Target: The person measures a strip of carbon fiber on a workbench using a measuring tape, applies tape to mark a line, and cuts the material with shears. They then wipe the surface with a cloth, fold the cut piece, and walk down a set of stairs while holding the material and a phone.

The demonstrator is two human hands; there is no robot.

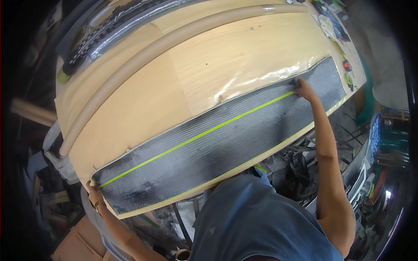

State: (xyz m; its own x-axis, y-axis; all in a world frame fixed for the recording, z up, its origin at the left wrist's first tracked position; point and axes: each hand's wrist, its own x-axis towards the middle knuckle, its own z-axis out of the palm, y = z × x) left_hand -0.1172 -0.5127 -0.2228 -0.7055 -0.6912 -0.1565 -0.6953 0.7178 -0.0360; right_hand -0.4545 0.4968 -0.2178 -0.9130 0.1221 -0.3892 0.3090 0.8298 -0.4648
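Observation:
A long strip of dark woven carbon-fibre cloth (244,135) lies slantwise along the near side of the wooden table. A thin yellow-green tape (196,137) runs straight along its length. At the tape's left end, by the cloth's short edge, my left hand (94,193) has its fingers closed on the tape. My right hand (305,90) pinches the other end, low over the cloth toward its right part. Whether the tape is stuck down or stretched just above the weave cannot be told. More yellow-green tape borders the cloth's near and right edges.
Across the table (191,80) curves a long cardboard tube (170,39). Rolls of checked and wrapped material (109,41) lie at the far left. A tape measure (347,66) and a tape roll (349,79) sit at the right edge. Off-cuts clutter the space below.

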